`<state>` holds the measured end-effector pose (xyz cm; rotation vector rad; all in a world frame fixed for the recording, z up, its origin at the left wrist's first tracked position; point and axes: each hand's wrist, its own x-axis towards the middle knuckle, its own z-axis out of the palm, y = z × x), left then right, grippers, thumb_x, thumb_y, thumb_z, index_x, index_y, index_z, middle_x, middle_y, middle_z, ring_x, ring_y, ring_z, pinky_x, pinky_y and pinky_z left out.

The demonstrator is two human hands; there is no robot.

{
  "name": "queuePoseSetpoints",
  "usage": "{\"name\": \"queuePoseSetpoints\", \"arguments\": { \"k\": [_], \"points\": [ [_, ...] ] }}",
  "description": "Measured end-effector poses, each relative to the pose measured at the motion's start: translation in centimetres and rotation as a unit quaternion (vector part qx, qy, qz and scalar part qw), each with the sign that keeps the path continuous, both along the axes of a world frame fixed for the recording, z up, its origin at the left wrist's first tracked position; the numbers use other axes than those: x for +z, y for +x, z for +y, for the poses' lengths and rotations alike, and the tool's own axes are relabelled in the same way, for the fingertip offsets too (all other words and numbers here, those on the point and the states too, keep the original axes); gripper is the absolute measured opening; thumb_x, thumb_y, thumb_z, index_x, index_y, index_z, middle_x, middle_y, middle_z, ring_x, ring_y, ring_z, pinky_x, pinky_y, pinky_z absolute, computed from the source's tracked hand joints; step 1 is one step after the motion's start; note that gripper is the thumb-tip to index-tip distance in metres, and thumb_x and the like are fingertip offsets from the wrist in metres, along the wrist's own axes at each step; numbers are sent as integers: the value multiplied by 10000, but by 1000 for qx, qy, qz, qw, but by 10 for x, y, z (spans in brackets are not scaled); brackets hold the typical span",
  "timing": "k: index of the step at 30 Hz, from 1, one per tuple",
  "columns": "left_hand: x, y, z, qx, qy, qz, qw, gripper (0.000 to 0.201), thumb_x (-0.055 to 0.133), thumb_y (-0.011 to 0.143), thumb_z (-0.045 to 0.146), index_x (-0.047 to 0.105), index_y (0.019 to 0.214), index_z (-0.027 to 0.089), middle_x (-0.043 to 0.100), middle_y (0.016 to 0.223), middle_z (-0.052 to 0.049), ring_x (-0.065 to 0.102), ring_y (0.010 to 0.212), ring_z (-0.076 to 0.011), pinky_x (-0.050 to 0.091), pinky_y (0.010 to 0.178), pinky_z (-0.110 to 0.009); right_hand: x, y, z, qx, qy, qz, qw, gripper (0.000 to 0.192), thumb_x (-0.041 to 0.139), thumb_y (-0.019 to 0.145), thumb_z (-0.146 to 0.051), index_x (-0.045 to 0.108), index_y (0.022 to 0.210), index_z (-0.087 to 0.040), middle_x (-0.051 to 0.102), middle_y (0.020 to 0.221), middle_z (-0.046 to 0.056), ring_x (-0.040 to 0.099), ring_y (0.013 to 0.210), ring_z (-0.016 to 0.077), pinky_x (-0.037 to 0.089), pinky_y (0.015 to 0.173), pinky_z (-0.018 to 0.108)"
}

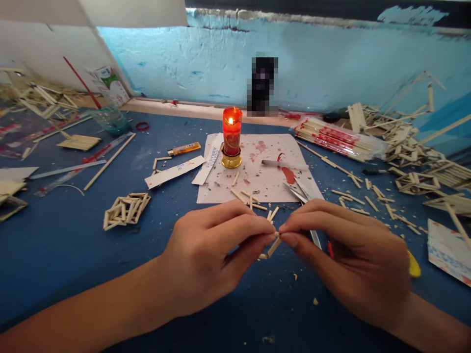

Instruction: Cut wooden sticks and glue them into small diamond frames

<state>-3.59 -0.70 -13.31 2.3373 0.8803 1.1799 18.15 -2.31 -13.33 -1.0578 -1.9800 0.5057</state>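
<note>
Two hands meet low in the middle of the view, and between them sits a small piece made of short wooden sticks (271, 247). It is held up just above the blue table (73, 255). The left hand (209, 255) has its grip closed on the piece, with thumb and fingers pinched at its top. The right hand (353, 255) has its grip closed on the same spot from the other side, so the fingertips of both hands almost touch. A yellow thing (414, 264) peeks out just behind the right hand, and I cannot tell what it is.

Just past the hands lies a white paper sheet (257, 176) with red spots on it. Some loose short sticks (248, 196) lie on its near edge. A red candle (231, 137) stands upright on the far part of the sheet, and it is lit. A metal blade (300, 191) lies at the right corner of the sheet. To the left of the candle lies an orange lighter (184, 148). Further left on the table rests a little frame of sticks (127, 210), well apart from the hands. To the right of the sheet lies a clear bag of long sticks (336, 138), and beyond it a big heap of stick pieces (412, 147) near the blue wall (331, 59)
</note>
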Motion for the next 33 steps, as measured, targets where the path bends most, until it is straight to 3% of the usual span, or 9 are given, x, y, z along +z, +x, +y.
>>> {"name": "queuePoseSetpoints", "arguments": {
  "k": [9, 19, 28, 33],
  "points": [
    [2, -2, -1, 17, -1, 1, 1000, 96, 760, 878, 45, 777, 927, 126, 759, 817, -10, 678, 669, -55, 528, 646, -108, -5, 8, 5, -59, -17, 64, 996, 117, 743, 931, -158, 740, 920, -274, 702, 850, -45, 617, 752, 104, 495, 691, 220],
    [2, 0, 4, 32, 14, -14, 999, 147, 787, 854, 47, 766, 932, 170, 770, 817, 3, 689, 650, -71, 567, 628, -133, -4, 11, 5, -14, -56, 145, 988, 194, 780, 900, -136, 790, 998, -303, 736, 931, -40, 657, 833, 120, 546, 710, 214],
    [3, 1, 6, 41, 22, -13, 999, 168, 788, 847, 46, 756, 925, 191, 762, 808, 22, 672, 611, -63, 561, 587, -126, -5, 15, 7, -5, -78, 144, 986, 192, 755, 938, -185, 819, 1034, -339, 760, 906, -50, 650, 677, 97, 487, 541, 217],
    [3, 1, 6, 43, 21, -8, 999, 153, 791, 839, 38, 757, 907, 170, 758, 793, 16, 669, 601, -61, 550, 591, -125, -5, 14, 9, -29, -87, 125, 988, 96, 709, 980, -262, 772, 913, -288, 712, 784, -57, 636, 640, 93, 510, 615, 218]
  ]
}}
